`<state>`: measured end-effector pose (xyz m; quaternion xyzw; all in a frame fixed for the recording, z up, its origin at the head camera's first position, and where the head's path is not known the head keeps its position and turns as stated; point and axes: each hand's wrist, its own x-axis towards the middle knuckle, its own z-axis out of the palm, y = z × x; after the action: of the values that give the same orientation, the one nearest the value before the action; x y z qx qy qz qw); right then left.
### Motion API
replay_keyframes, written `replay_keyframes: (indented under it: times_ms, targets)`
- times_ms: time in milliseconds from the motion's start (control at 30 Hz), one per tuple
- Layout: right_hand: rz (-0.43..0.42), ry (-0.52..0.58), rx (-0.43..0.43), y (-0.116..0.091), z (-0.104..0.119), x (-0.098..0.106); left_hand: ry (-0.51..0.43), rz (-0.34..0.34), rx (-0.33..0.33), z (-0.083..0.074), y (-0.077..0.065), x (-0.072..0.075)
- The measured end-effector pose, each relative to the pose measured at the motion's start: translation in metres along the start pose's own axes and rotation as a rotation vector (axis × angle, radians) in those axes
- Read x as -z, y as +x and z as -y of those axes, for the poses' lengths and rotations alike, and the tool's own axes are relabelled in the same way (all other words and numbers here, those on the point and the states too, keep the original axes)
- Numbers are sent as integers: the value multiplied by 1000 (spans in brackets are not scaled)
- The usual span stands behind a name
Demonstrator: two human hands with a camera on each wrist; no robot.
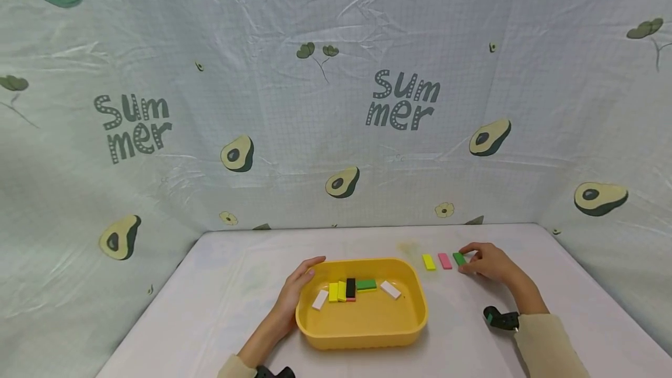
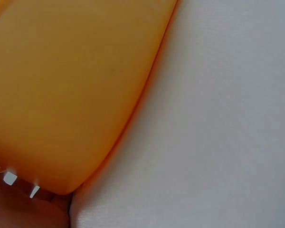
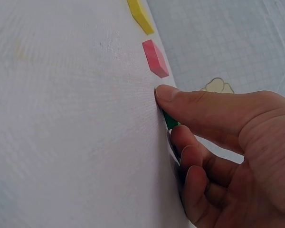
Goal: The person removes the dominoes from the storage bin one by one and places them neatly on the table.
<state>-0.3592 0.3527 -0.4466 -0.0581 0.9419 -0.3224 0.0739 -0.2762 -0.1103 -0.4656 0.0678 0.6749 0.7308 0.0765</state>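
At the left of the yellow plastic tub, my left hand holds the rim and side wall. The left wrist view shows its fingers low against the tub's outer wall. On the right, my right hand pinches a small green block on the table between thumb and fingers; in the right wrist view the thumb covers most of that green block. Beside it lie a pink block and a yellow block, apart from each other in a row.
Inside the tub lie white blocks, yellow blocks, a black block on a pink one, and a green block on a yellow one. A white cloth covers the table. A printed curtain stands behind.
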Motion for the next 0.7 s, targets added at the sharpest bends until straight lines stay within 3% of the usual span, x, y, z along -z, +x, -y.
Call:
replay_keyframes:
  times_ms: [700]
  targets:
    - [11, 24, -14, 12, -6, 0, 16, -17, 1, 1, 4, -1]
